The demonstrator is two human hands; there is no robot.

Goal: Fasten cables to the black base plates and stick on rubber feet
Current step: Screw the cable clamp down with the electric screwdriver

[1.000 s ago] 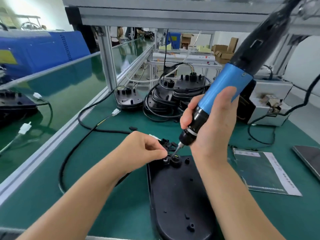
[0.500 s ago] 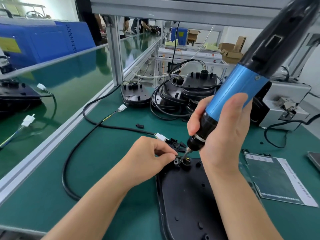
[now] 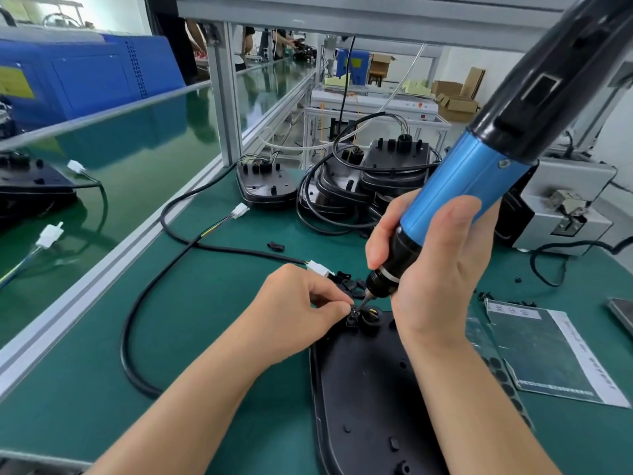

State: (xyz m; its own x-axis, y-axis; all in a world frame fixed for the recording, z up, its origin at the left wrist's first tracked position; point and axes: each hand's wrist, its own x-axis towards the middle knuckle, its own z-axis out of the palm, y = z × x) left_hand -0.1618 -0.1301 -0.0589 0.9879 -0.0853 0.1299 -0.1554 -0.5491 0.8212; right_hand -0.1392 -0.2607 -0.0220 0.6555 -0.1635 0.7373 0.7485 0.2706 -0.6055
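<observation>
Green bench mat (image 3: 205, 320): left hand (image 3: 301, 310) pinches clamp (image 3: 352, 315) on base plate (image 3: 363, 389); right hand (image 3: 442, 269) holds screwdriver (image 3: 479, 173).

The base plate (image 3: 363, 382) looks like matt black plastic. Beside it, the bench mat (image 3: 212, 323) is smooth green, faintly sheened. The screwdriver (image 3: 459, 193) above the plate has a glossy blue metallic sleeve.

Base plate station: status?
Right hand grips electric screwdriver, bit down at cable clamp. Left hand pinches clamp on base plate. Loose black cable lies left, nothing blocking.
</observation>
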